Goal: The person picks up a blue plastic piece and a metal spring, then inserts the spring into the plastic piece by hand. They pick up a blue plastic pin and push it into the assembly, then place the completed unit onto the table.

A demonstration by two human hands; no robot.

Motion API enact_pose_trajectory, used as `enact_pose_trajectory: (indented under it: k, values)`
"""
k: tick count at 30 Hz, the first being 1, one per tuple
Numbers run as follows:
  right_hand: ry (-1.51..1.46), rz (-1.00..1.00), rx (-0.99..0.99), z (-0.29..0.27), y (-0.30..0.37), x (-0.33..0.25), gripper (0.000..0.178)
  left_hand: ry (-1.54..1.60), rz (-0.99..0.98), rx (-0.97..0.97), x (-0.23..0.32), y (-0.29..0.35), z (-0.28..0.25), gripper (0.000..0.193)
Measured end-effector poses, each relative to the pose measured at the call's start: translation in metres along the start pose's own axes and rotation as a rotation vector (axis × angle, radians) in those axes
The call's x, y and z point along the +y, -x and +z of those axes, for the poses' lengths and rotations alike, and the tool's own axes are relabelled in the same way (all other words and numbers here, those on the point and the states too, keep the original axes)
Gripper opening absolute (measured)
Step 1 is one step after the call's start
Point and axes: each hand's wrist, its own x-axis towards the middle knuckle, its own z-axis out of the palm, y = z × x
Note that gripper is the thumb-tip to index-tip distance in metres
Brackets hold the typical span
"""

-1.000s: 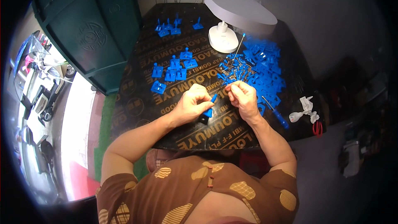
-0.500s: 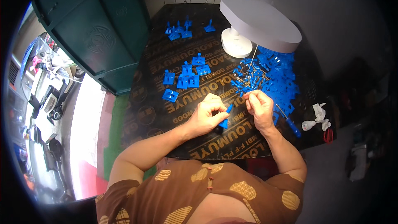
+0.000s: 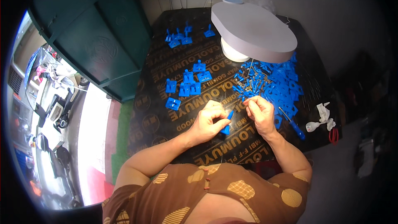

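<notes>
My left hand [image 3: 210, 121] is closed around a blue plastic piece [image 3: 226, 130]; a pointed blue tip sticks up past the thumb and a flat part shows below. My right hand [image 3: 261, 115] is pinched just to the right of it. Its thumb and forefinger meet on something thin and small, which I cannot make out. Behind the right hand lies a heap of small blue pegs with metal parts [image 3: 250, 81], running into a pile of flat blue plates [image 3: 280, 87]. Several blue plates with upright pegs [image 3: 190, 89] stand to the left of the heap.
A white lamp-like device with a broad oval head [image 3: 255, 29] overhangs the heap. Beside the right wrist lie a blue-handled screwdriver [image 3: 296, 128], a small white bottle with crumpled tissue [image 3: 313, 126] and a red loop [image 3: 333, 135]. More blue assemblies [image 3: 175, 40] stand farther back, near a green door [image 3: 99, 37].
The whole view has shifted slightly, so the table things sit a little lower. My left hand keeps its hold on the blue piece, and my right hand stays pinched close beside it.
</notes>
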Motion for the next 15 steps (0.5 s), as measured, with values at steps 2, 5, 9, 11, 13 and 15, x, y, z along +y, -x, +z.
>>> enact_pose_trajectory:
  k: [2,5,9,11,13,15]
  values:
    - [-0.035,-0.012,-0.010,-0.0001,0.0000,0.0010,0.017,0.002,0.008,-0.004,0.0004,-0.0004,0.0010,0.010]
    - [-0.033,0.003,-0.013,0.0004,0.0003,-0.0021,0.017,-0.004,0.009,-0.017,-0.0003,-0.0013,0.0010,0.009]
    - [-0.037,0.007,0.001,0.0009,-0.0010,-0.0067,0.017,-0.024,0.027,-0.019,-0.0020,-0.0005,0.0012,0.009]
    - [-0.048,0.001,0.014,0.0001,-0.0024,-0.0070,0.017,-0.034,0.039,-0.019,-0.0014,-0.0007,0.0026,0.009]
    - [-0.079,0.015,0.024,-0.0026,-0.0030,-0.0048,0.017,-0.042,0.043,-0.033,0.0004,-0.0014,0.0031,0.009]
    - [-0.080,0.009,0.039,-0.0032,-0.0035,-0.0038,0.017,-0.066,0.062,-0.021,-0.0014,-0.0017,0.0043,0.011]
